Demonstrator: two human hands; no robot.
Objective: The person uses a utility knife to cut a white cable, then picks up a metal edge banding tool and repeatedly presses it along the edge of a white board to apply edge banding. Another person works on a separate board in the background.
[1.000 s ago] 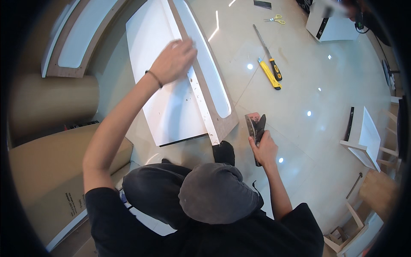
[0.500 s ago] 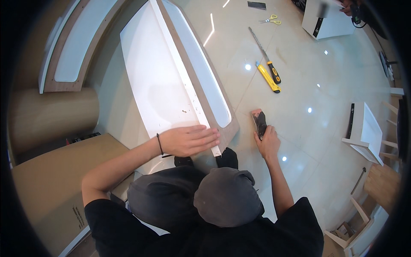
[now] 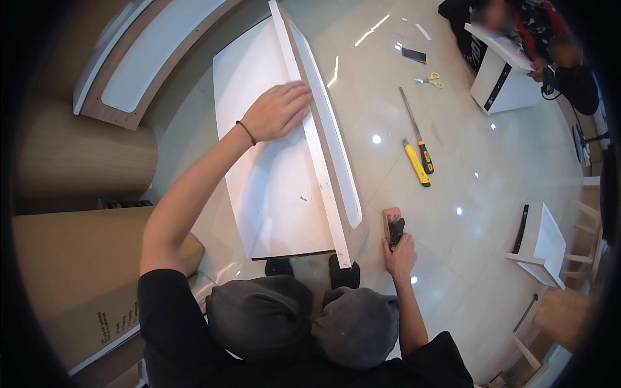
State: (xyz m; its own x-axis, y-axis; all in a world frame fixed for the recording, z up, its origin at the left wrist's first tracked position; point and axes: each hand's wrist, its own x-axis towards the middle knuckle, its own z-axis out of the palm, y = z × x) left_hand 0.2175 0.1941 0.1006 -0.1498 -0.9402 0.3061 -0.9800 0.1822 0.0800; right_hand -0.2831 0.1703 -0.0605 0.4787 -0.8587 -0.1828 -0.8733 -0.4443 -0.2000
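A white panel (image 3: 259, 200) with a raised white edge strip (image 3: 330, 207) lies in front of me, and a wood-framed side with a pale inset (image 3: 333, 155) runs along its right. My left hand (image 3: 279, 111) rests on the upper part of the strip, its fingers laid across the edge. Dark shavings dot the panel near the strip. My right hand (image 3: 400, 255) holds a small hand plane (image 3: 393, 227), dark with a pinkish flat front, low over the floor to the right of the panel. Whether the plane touches the floor I cannot tell.
A yellow utility knife (image 3: 416, 163), a long file (image 3: 420, 142) and yellow scissors (image 3: 431, 80) lie on the tiled floor. Another person (image 3: 556, 52) works at a white box (image 3: 501, 81). A cardboard box (image 3: 84, 258) stands left, a white drawer-like piece (image 3: 543, 246) right.
My left hand has slid from the near end of the edge strip up along it, away from me. The right hand still grips the plane beside the panel. The view has shifted.
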